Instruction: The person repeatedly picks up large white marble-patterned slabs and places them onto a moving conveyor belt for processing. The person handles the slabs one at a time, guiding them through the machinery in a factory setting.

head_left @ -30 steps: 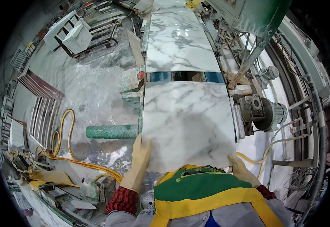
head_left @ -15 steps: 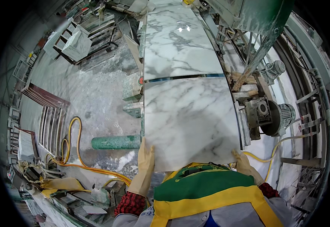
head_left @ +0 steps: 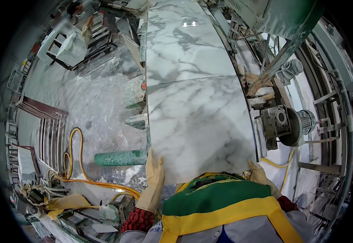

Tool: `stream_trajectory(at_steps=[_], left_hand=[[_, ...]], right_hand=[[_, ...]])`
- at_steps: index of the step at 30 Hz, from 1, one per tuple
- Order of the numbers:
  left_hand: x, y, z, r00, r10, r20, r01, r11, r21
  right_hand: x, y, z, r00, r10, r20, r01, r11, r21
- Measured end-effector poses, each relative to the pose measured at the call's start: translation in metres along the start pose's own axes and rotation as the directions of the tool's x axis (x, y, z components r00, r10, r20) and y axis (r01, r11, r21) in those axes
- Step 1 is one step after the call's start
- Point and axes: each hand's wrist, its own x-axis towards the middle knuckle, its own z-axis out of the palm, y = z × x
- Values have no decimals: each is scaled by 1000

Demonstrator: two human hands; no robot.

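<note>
A near white slab (head_left: pixel 200 121) with grey marble veins lies flat on the long conveyor frame in front of me. Its far edge meets a second veined slab (head_left: pixel 184 44), and only a thin seam shows between them. My left hand (head_left: pixel 155 174), in a cream rubber glove, grips the near slab's left edge by the close corner. On the opposite side my right hand (head_left: pixel 260 175), gloved alike, holds the right edge near its corner. Both hands look closed on the edges, though the fingers underneath are hidden. My green and yellow apron (head_left: pixel 217 196) comes up against the slab's near edge.
A motor (head_left: pixel 302 123) with a gearbox sits right of the conveyor. Left of it, a green roller (head_left: pixel 120 158) sticks out above the floor, near looped yellow hoses (head_left: pixel 77 141). Slatted racks (head_left: pixel 51 141) stand farther left. A co-worker (head_left: pixel 88 12) handles a white block at the far left.
The near slab has slid away from me against the far slab, closing the gap between them. My hands stay on its edges. A co-worker has come into view at the far left.
</note>
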Motion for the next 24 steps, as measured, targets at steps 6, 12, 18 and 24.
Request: stream_trajectory(at_steps=[6,12,18,24], left_hand=[[5,6,1,1000,6,-14,-6,1000,18],[5,6,2,999,32,-31,-30,998,63],[11,6,10,997,30,-76,-26,998,62],[18,-11,18,961,196,-193,-203,979,-17]], right_hand=[[-7,-15,15,996,8,-84,-12,999,-38],[45,21,-34,978,-177,111,205,918,-339],[44,7,-22,979,-181,92,203,850,-486],[41,11,0,988,-156,15,155,987,42]])
